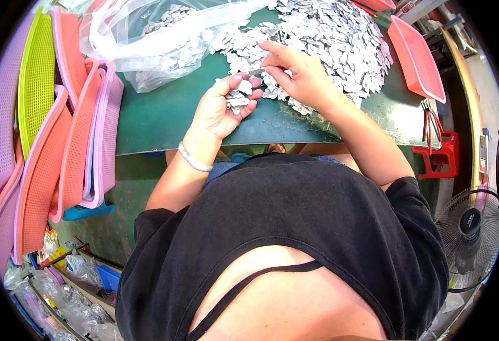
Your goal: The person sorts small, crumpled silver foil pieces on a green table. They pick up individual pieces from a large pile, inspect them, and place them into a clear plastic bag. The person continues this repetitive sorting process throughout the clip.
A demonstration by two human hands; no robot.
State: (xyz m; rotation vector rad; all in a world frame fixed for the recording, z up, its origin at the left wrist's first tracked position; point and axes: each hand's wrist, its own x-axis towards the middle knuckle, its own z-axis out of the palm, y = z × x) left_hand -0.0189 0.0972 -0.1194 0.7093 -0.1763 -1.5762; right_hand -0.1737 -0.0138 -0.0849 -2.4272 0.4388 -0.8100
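Observation:
My left hand (210, 111), with a pale bangle on the wrist, is cupped around several small flat silver-grey metal pieces (238, 98). Between the thumb of that hand and my right hand (305, 78) is one thin metal piece (254, 72); the right thumb and a finger pinch its other end. A large heap of similar metal pieces (334, 48) spreads over the green table (164, 122), just beyond both hands. The fine shape of the held piece is too small to make out.
A clear plastic bag (147, 54) holding more pieces lies at the far left. Purple, green and coral baskets (42, 165) are stacked on the left. On the right are a coral basket (417, 59), red-handled tools (429, 122), a red stool (445, 156) and a fan (468, 238).

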